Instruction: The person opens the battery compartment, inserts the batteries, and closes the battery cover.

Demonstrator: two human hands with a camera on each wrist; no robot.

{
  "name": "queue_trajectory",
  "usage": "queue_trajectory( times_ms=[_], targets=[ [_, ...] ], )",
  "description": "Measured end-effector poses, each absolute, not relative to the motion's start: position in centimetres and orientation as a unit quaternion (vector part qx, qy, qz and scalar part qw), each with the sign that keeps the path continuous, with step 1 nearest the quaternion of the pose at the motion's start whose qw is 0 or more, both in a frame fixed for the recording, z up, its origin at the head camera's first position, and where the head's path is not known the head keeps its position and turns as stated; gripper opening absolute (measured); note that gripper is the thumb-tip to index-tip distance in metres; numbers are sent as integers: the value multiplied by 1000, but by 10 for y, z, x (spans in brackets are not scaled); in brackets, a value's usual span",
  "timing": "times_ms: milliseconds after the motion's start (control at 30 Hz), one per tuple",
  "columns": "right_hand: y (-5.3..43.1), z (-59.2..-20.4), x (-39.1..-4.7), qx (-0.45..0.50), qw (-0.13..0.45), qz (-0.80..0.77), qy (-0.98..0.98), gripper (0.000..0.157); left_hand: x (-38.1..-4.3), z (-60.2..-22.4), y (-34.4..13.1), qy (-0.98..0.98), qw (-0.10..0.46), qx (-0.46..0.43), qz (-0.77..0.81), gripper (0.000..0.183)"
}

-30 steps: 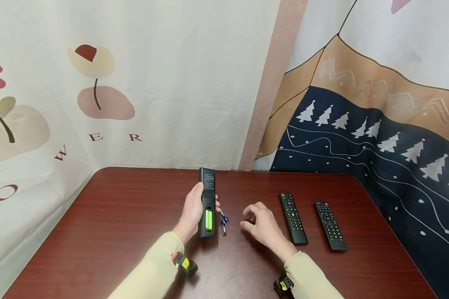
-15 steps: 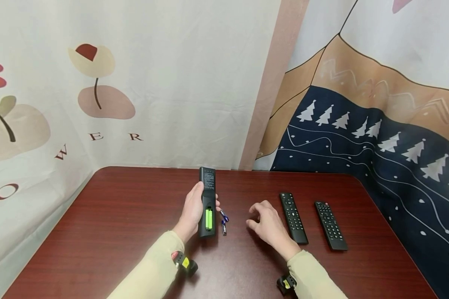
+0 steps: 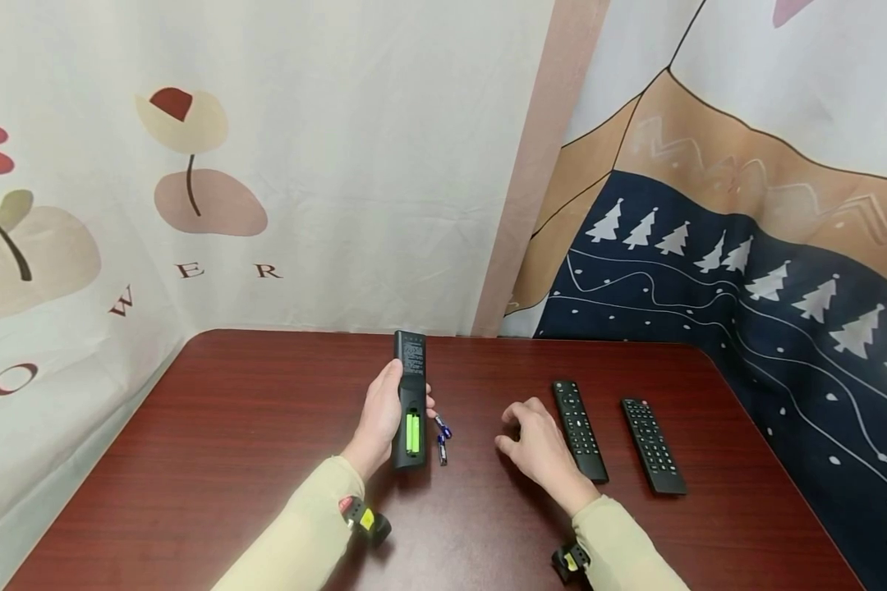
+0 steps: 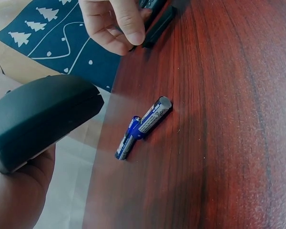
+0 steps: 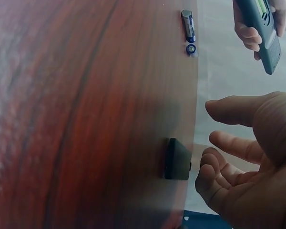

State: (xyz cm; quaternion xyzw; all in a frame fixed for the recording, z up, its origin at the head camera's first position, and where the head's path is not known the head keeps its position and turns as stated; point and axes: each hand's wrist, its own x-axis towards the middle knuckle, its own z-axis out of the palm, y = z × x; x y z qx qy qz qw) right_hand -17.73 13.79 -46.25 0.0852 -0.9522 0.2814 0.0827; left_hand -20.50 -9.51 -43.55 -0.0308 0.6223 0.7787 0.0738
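Note:
My left hand (image 3: 373,423) grips a black remote control (image 3: 410,390) back side up, above the table. Its battery bay is uncovered, and green batteries (image 3: 412,433) lie inside. On the table just right of it are two blue-and-silver batteries (image 4: 154,117), end to end and touching in the left wrist view. Further right, my right hand (image 3: 538,443) hovers with loosely bent fingers and holds nothing; the right wrist view shows a gap between thumb (image 5: 233,109) and fingers. Nearest to it lies a second black remote (image 3: 580,431), buttons up.
A third black remote (image 3: 654,447) lies buttons up further right on the reddish-brown wooden table (image 3: 266,394). Behind the table hang a pale printed curtain (image 3: 355,164) and a dark blue one with white trees (image 3: 658,279). Each wrist wears a small black camera.
My right hand has drifted to the right, away from the loose batteries and closer to the second remote. The left hand and its remote have stayed in place.

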Motion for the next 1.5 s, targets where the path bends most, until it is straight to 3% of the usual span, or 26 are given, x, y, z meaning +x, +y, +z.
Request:
queue_trajectory(
  times_ms=[700, 1133, 1500],
  targets=[
    [147, -469, -179, 60, 87, 228, -968, 31, -205, -436, -96, 631, 73, -34, 771, 55],
    [147, -468, -181, 36, 31, 225, -973, 34, -205, -436, -95, 623, 63, -28, 779, 53],
    [145, -465, -181, 30, 19, 225, -974, 28, -205, -436, -96, 621, 67, -31, 780, 54]
  ],
)
